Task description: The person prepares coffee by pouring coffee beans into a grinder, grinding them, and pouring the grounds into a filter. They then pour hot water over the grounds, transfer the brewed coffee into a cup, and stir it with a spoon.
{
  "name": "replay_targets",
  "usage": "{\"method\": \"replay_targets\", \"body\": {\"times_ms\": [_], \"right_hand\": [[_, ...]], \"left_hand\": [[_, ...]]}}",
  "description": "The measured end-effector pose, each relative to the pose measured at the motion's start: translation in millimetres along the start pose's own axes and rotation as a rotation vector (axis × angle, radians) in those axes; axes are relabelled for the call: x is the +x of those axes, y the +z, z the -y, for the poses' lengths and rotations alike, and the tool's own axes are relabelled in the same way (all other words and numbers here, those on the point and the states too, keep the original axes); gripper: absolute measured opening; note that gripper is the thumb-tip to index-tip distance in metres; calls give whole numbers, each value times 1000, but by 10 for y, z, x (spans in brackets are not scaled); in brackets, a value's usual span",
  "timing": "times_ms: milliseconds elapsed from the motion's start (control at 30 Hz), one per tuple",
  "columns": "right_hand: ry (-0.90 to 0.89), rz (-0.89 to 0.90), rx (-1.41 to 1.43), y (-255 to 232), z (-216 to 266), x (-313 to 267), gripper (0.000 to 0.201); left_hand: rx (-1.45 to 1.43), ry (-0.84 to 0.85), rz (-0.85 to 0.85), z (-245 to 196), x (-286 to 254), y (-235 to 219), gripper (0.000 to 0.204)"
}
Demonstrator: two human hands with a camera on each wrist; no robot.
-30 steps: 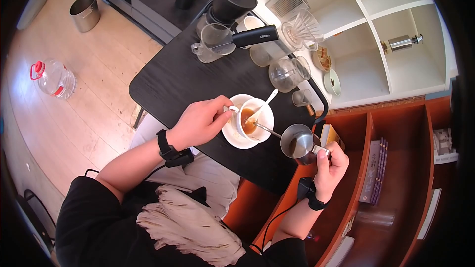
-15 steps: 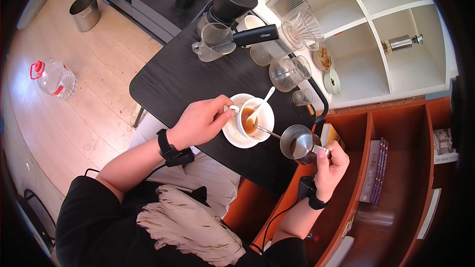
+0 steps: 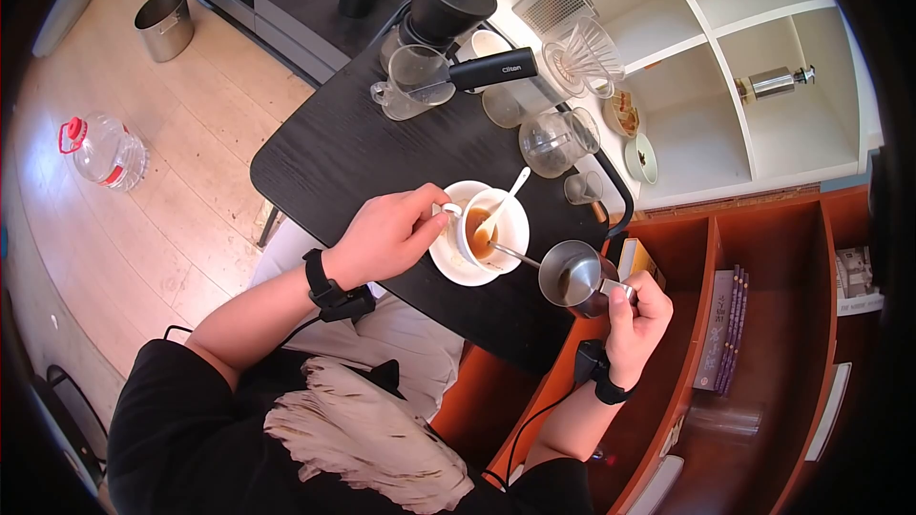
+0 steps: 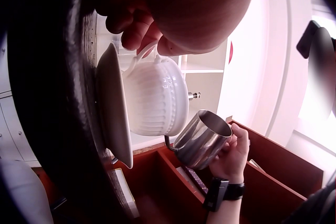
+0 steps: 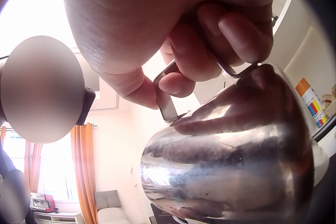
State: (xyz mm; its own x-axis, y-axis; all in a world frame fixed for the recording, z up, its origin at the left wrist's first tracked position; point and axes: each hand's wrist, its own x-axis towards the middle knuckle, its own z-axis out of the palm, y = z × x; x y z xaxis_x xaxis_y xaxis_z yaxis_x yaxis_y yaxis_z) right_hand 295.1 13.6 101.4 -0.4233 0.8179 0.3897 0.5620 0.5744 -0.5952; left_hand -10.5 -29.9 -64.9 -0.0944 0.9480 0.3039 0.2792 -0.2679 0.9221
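Observation:
A white cup [image 3: 516, 229] with a ribbed outer wall stands on a white saucer [image 3: 447, 262], with brown liquid [image 3: 476, 219] inside. A white spoon [image 3: 510, 193] leans in it, its handle rising past the far rim. My left hand [image 3: 382, 234] pinches the cup's handle between thumb and fingers. My right hand [image 3: 637, 329] grips the handle of a small stainless steel gooseneck kettle [image 4: 202, 140]. The kettle is held right of the table edge, and its thin spout [image 3: 515, 251] reaches over the cup's rim. A little dark liquid shows inside the kettle.
At the back of the black table [image 3: 334, 153] are a black-topped grinder [image 3: 448, 2], a glass jug [image 3: 415, 86], a black-handled device [image 3: 496, 69], a clear dripper [image 3: 582, 57], a glass carafe [image 3: 556, 145] and a small glass [image 3: 578, 189]. A red-brown bookcase [image 3: 763, 229] borders the right.
The spoon's handle has swung slightly left since one second ago. The kettle has edged slightly left. Both hands keep their holds.

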Motion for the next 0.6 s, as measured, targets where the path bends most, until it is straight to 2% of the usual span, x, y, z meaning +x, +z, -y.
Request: {"method": "replay_targets", "body": {"times_ms": [600], "right_hand": [[-4,6,-26,1,38,27,29]], "left_hand": [[5,1,2,-7,-2,-5,16]]}}
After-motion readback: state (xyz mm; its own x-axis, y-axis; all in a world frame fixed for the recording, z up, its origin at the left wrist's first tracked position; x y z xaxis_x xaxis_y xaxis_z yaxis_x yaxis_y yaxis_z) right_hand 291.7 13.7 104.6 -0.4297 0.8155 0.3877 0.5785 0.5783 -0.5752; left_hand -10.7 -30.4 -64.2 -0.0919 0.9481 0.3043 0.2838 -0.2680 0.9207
